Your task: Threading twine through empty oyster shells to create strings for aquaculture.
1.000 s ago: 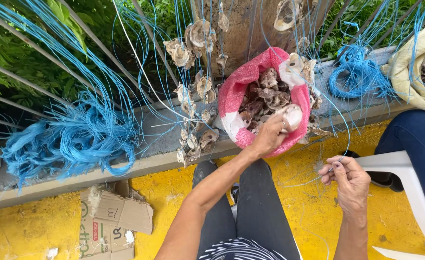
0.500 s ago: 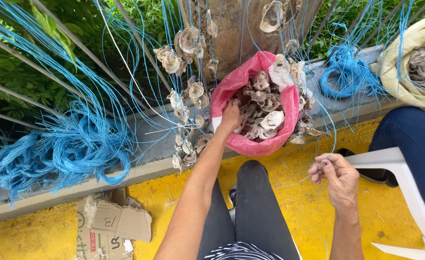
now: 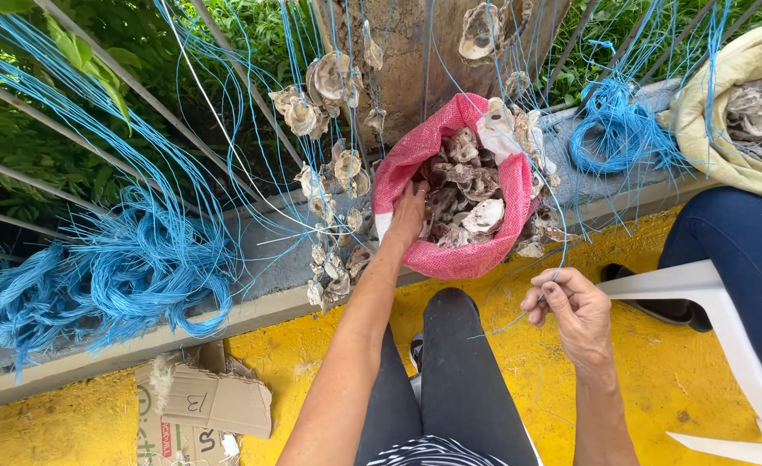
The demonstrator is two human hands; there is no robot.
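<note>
A red mesh sack [image 3: 415, 155] full of oyster shells [image 3: 471, 185] leans on a grey concrete ledge in front of me. My left hand [image 3: 409, 214] reaches into the sack's left side, with its fingers among the shells; whether it grips one I cannot tell. My right hand [image 3: 564, 304] is lower right, over the yellow floor, with thumb and fingers pinched on a thin blue string [image 3: 562, 233] that runs upward. Strings of threaded shells [image 3: 333, 173] hang left of the sack.
A big bundle of blue strings [image 3: 122, 276] lies on the ledge at left, a smaller one [image 3: 618, 129] at right. A beige sack of shells [image 3: 743, 112] sits far right. Another person's blue-trousered leg [image 3: 739, 259] and a white chair [image 3: 717, 319] are at right. Torn cardboard [image 3: 200, 406] lies lower left.
My left hand has moved from the sack's right front rim across to its left side and down among the shells. My right hand stays pinched on the string.
</note>
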